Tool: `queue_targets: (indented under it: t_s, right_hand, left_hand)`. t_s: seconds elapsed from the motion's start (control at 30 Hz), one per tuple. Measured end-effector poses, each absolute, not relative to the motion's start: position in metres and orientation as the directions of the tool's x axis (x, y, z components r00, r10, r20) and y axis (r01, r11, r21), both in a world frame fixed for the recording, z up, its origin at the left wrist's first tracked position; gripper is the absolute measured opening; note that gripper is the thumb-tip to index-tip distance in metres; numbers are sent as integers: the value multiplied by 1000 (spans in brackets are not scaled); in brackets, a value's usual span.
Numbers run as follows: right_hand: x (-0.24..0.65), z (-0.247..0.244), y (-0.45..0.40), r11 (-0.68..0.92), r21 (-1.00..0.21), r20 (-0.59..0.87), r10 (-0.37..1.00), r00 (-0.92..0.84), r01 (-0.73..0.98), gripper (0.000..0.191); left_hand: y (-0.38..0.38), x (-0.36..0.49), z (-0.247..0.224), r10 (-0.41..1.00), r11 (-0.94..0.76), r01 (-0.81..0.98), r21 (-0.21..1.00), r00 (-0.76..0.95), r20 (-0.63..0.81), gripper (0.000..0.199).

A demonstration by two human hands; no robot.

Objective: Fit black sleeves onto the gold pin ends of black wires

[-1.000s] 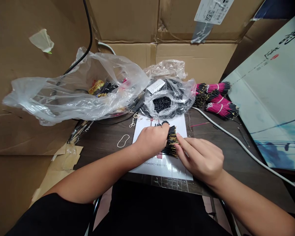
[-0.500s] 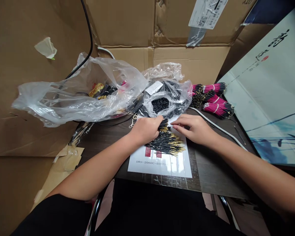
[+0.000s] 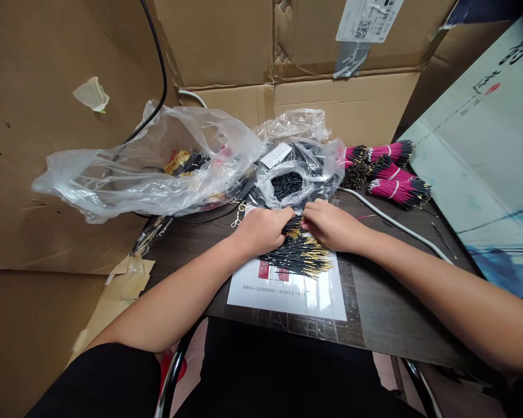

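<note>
My left hand (image 3: pixel 261 232) is closed around a small bunch of black wires (image 3: pixel 293 227), whose gold-coloured metal ends point to the right. Against those ends, the fingertips of my right hand (image 3: pixel 335 227) are pinched together; what lies between them is too small to make out. Just below both hands, a loose pile of black wires with gold ends (image 3: pixel 294 256) rests on a printed white sheet (image 3: pixel 283 305). Directly behind the hands, an opened clear plastic bag (image 3: pixel 265 188) holds many short black tube-like pieces (image 3: pixel 286 186).
Pink wire bundles with black ends (image 3: pixel 390 188) lie at the back right, by a white cable (image 3: pixel 396 220). A large clear bag (image 3: pixel 91 180) spreads over the left. Cardboard (image 3: pixel 226 46) walls the back and left; a pale printed panel (image 3: pixel 483 162) leans on the right.
My right hand has moved left to the gold ends of the bunch, and its fingers have closed. My left hand keeps its hold on the wires. The camera view has shifted slightly.
</note>
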State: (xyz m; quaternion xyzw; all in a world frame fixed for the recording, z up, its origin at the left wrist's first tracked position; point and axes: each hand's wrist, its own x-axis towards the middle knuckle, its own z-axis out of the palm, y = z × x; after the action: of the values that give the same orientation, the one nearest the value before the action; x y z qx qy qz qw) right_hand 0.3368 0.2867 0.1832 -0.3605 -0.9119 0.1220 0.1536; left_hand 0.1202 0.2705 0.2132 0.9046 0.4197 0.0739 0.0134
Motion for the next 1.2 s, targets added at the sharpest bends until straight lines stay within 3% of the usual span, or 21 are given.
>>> queue_targets:
  t_s: [0.1, 0.2, 0.4, 0.7, 1.0, 1.2]
  right_hand:
    - [337, 179, 283, 704, -318, 250, 709, -660, 635, 14]
    - [339, 178, 281, 708, -310, 399, 703, -589, 635, 10]
    - [335, 180, 272, 796, -274, 622, 574, -532, 539, 8]
    - [335, 179, 266, 845, -179, 696, 471, -542, 505, 17]
    - [335, 184, 264, 812, -311, 720, 541, -436, 494, 17]
    - [331, 195, 253, 762, -434, 699, 621, -354, 481, 9]
  left_hand:
    - [268, 122, 212, 759, -651, 752, 107, 638, 133, 37]
    - [265, 123, 211, 754, -656, 740, 146, 638, 154, 40]
    - [263, 124, 210, 756, -654, 709, 263, 604, 251, 33]
    - [260, 125, 212, 724, -686, 653, 319, 657, 210, 37]
    - [264, 121, 209, 693, -713, 583, 390, 671, 265, 36]
    - [259, 123, 212, 688, -726, 615, 309, 653, 315, 35]
